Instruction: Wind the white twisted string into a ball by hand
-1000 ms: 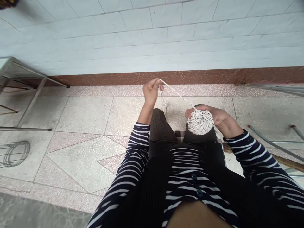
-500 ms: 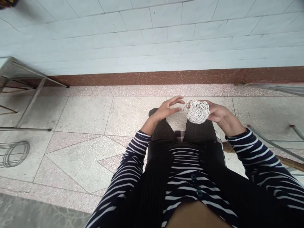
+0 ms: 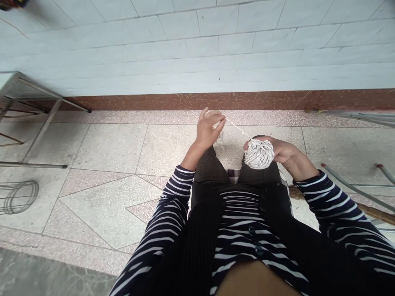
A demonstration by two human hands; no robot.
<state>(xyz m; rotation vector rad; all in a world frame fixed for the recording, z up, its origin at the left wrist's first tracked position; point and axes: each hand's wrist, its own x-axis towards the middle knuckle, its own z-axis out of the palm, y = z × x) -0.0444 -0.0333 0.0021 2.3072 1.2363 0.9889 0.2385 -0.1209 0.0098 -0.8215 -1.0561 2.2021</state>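
Note:
A white ball of yarn with dark flecks rests in my right hand, whose fingers wrap round its far and right sides above my right knee. From the top of the ball a white strand runs up and left, fairly taut, to my left hand. Thumb and forefinger of that hand pinch the strand, while its other fingers are raised. Below the pinch a loose bit of yarn seems to hang, too faint to make out well.
At left stands a metal-legged table, with a round wire rack on the tiled floor. Metal tube legs and a wooden pole lie at right. A tiled wall rises ahead.
My left hand has closed on the strand and moved up and left, drawing it out straight. The ball in my right hand has shifted slightly down.

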